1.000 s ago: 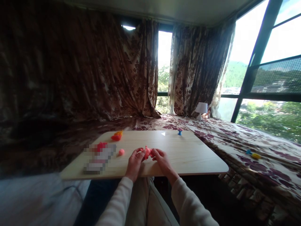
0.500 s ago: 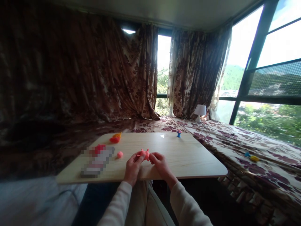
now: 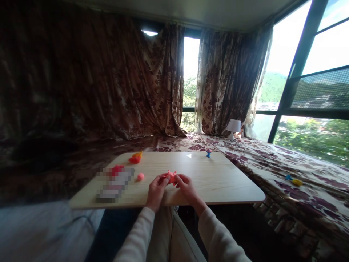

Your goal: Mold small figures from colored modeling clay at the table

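Note:
A small pink clay figure with several stubby points is held just above the near side of the table. My left hand pinches its left side between thumb and fingers. At its right side, the fingers of my right hand close on the edge. Fingertips hide parts of the figure. To the left of my hands, a round pink ball rests on the tabletop.
The pale wooden table bears a red-and-orange piece, a red piece by a pixelated flat object, and a blue mushroom-shaped piece. A white lamp and a blue-and-yellow item lie beyond, on flowered cloth.
The pink figure looks turned between my fingers, and my right-hand fingers sit closer against it. The whole view has shifted slightly.

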A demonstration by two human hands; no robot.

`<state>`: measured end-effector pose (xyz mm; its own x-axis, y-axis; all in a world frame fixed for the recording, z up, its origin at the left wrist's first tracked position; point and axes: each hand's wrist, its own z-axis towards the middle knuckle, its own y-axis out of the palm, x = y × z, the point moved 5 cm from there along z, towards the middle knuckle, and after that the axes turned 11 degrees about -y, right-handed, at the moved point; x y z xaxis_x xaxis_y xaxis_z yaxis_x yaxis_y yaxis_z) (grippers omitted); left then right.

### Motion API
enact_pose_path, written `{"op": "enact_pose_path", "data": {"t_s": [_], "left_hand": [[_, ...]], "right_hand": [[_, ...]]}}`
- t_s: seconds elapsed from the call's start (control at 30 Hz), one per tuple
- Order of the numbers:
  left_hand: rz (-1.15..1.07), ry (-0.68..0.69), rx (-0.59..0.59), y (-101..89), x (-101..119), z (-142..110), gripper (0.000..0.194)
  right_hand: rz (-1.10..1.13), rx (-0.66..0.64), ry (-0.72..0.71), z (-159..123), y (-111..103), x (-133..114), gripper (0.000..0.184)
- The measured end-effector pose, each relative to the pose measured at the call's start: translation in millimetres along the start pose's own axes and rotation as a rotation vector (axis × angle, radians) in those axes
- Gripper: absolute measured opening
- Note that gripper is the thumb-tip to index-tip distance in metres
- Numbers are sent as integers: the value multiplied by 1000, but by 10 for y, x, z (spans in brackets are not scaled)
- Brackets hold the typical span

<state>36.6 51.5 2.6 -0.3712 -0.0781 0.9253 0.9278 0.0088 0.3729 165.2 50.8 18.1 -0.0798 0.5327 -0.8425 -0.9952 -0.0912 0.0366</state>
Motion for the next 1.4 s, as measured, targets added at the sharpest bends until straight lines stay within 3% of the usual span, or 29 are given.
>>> {"op": "enact_pose_path", "data": {"t_s": [0.13,1.07,1.4], "left_hand": [[-50,-31,-25,11,10,-6,31],[-180,-45,166,-83,-75,66,27],[-242,-71,90,-44,53,-6,37]], "right_hand": [[5,24,13,-7,-18,5,33],[-31,-64,-25,-31,23,-35,33],[38,17,31,-18,-34,-4,37]]}}
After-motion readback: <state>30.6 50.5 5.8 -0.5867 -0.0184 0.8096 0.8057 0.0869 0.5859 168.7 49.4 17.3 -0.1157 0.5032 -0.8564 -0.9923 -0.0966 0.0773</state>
